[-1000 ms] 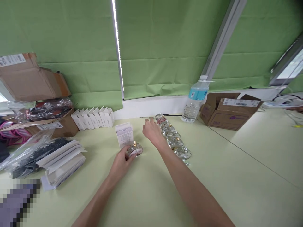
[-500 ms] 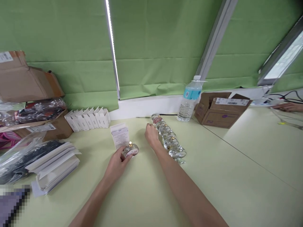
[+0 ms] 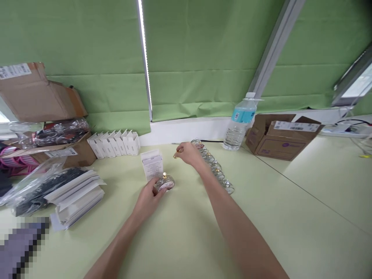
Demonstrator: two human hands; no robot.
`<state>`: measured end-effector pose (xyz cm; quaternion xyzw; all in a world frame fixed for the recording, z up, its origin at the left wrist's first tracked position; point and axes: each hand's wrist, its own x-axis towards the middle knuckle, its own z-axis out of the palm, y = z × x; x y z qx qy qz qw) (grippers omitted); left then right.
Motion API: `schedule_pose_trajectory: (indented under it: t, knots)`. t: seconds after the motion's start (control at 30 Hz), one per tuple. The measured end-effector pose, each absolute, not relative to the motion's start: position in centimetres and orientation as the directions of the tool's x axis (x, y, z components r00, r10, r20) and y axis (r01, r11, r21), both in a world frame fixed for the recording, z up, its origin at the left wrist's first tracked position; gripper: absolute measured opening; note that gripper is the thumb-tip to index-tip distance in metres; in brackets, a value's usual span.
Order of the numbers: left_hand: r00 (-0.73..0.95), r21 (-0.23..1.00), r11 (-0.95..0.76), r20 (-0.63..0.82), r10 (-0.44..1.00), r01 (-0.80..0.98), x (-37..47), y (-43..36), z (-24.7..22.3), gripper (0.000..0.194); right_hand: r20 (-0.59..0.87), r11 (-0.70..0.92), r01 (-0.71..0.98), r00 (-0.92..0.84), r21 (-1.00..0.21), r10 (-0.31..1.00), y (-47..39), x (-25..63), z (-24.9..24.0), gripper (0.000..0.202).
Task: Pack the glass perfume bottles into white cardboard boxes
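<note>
My left hand [image 3: 149, 198] grips a round glass perfume bottle [image 3: 165, 183] with a gold top, standing on the table. Just behind the bottle a white printed carton [image 3: 152, 164] stands upright with its top open. Raised over the table to the right, my right hand [image 3: 187, 152] pinches a small gold piece [image 3: 174, 156] between its fingertips; its exact kind is too small to make out. Beyond my right forearm, several more glass perfume bottles [image 3: 216, 169] stand in a row, partly hidden by the arm.
Several white cartons [image 3: 114, 144] are lined up by the wall. Flat white cartons [image 3: 77, 197] and a plastic bag of dark items [image 3: 49, 190] lie at left, near cardboard boxes [image 3: 37, 97]. A water bottle [image 3: 240, 123] and an open cardboard box [image 3: 281, 137] stand at back right.
My right hand has lifted away from the far end of the bottle row, and a small gold piece now shows in its fingertips. The left hand keeps its hold. The view has shifted slightly.
</note>
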<state>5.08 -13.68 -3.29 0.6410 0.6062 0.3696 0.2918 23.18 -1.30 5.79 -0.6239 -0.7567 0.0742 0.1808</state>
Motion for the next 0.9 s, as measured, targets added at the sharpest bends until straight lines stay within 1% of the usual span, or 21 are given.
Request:
schedule_pose_trajectory:
  t: [0.03,0.13,0.17,0.23,0.37,0.53,0.6,0.77,0.9]
  knots:
    - [-0.01,0.826,-0.094,0.12,0.993,0.556,5.1,-13.7,-3.3,0.045,0.183,0.267,0.892,-0.213,-0.364,0.96,-1.8,23.2,6.7,0.025]
    - [-0.009,0.828,-0.099,0.124,0.992,0.552,5.1,-13.6,-3.4,0.045,0.171,0.45,0.738,-0.425,-0.502,0.889,-3.7,22.9,8.7,0.022]
    - [-0.007,0.825,-0.103,0.128,0.992,0.556,5.0,-13.6,-3.4,0.044,0.165,0.492,0.695,-0.484,-0.524,0.859,-4.4,22.7,9.0,0.02]
    - [0.002,0.815,-0.115,0.138,0.99,0.567,5.0,-13.6,-3.5,0.042,0.155,0.551,0.648,-0.564,-0.526,0.811,-5.7,22.2,9.5,0.017]
    - [0.014,0.805,-0.134,0.154,0.988,0.578,4.9,-13.6,-3.5,0.038,0.148,0.61,0.652,-0.619,-0.451,0.771,-7.2,21.0,9.6,0.013]
    - [0.024,0.802,-0.136,0.15,0.988,0.582,4.9,-13.6,-3.3,0.035,0.047,0.597,0.733,-0.619,-0.326,0.784,-7.7,20.1,8.7,0.007]
    - [0.027,0.798,-0.13,0.141,0.99,0.588,4.8,-13.6,-3.2,0.034,0.046,0.608,0.74,-0.623,-0.287,0.781,-7.5,19.9,8.2,0.006]
    - [0.032,0.797,-0.129,0.137,0.99,0.59,4.8,-13.6,-3.3,0.035,0.055,0.629,0.737,-0.637,-0.248,0.769,-7.4,19.8,7.7,0.005]
    - [0.042,0.795,-0.139,0.142,0.989,0.591,4.7,-13.6,-3.5,0.033,0.089,0.625,0.766,-0.619,-0.151,0.781,-8.2,19.3,7.8,0.009]
